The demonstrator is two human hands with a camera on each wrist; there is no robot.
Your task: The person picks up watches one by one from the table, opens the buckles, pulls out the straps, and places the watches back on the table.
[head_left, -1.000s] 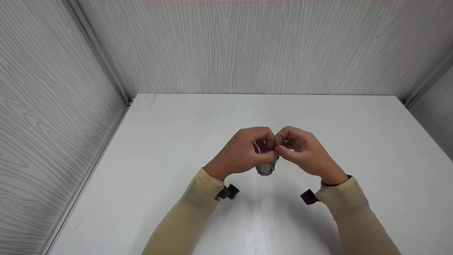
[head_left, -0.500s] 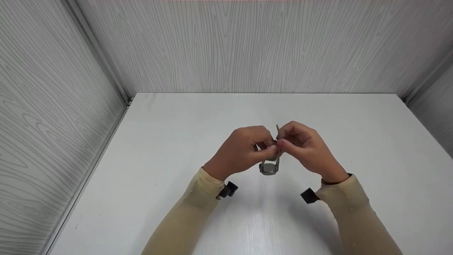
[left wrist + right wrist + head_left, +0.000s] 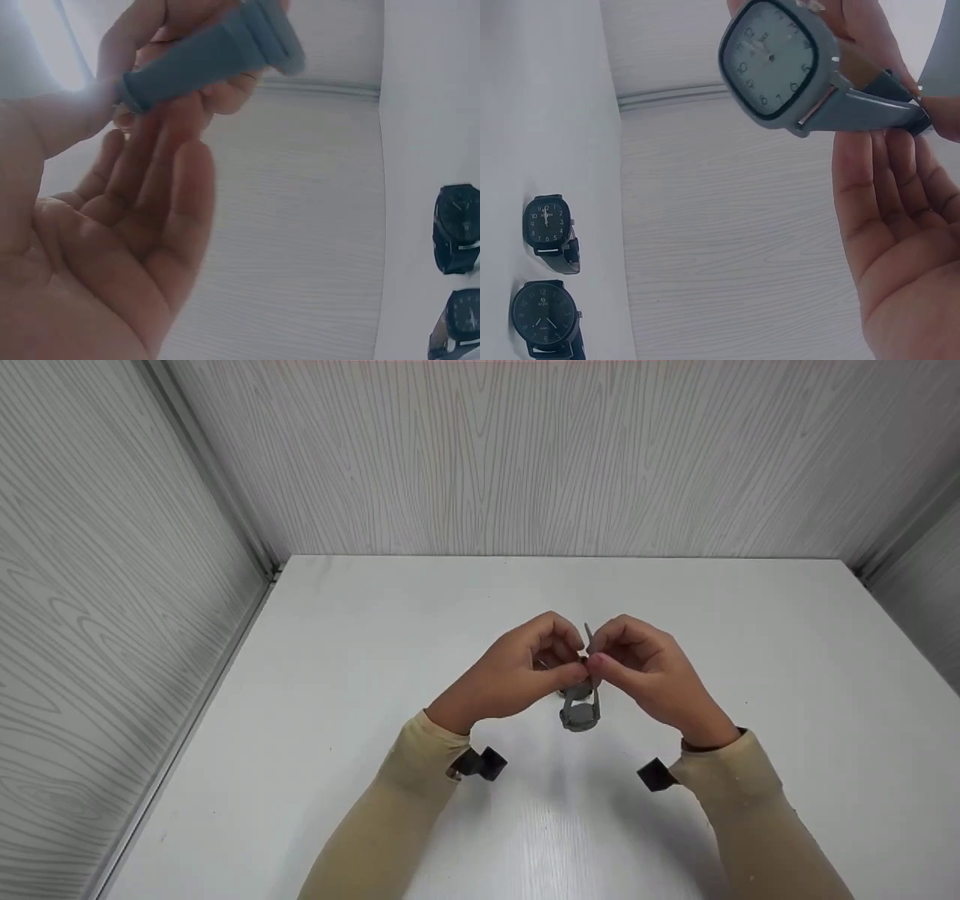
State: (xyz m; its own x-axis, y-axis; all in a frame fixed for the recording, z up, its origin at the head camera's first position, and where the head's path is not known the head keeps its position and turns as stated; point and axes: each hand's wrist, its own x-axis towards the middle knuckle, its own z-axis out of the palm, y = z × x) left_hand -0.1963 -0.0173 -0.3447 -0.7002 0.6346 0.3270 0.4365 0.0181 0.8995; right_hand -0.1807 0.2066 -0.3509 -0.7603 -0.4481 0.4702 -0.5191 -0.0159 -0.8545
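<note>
A grey wristwatch hangs between my two hands, its strap formed into a loop. In the right wrist view, the watch's pale squarish dial faces the camera. My left hand pinches the strap near its end, thumb against it; the other fingers are bent loosely in the left wrist view. My right hand pinches the strap at the buckle end between thumb and forefinger. A thin strap tip sticks up between the hands. Fingers hide most of the buckle.
Two black watches lie on the white table: a rounded-square one and a round one. White wood-grain panels enclose the table at the back and sides.
My left fingers have lifted and spread a little from the strap while the thumb stays. The strap tip has come into sight above the hands, and the dangling watch has shifted slightly right.
</note>
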